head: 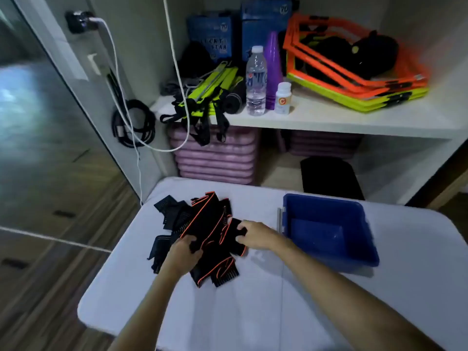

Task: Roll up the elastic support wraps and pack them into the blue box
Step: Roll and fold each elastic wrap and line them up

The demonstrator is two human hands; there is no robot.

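A white worktop (253,312) is standing on wood-plank flooring (50,262) before a white shelf unit (354,122). Dim, bluish light is falling over the room. A white cable (111,54) is hanging from a wall plug. Pink stacked mats (215,158) are sitting beneath the shelf.

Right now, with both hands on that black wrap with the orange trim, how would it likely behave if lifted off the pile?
The orange-trimmed wrap would probably droop: it already lies curved over the pile of wraps. It looks thin and light. Its far end is tangled among the others, so the left hand and right hand might drag neighbours along.
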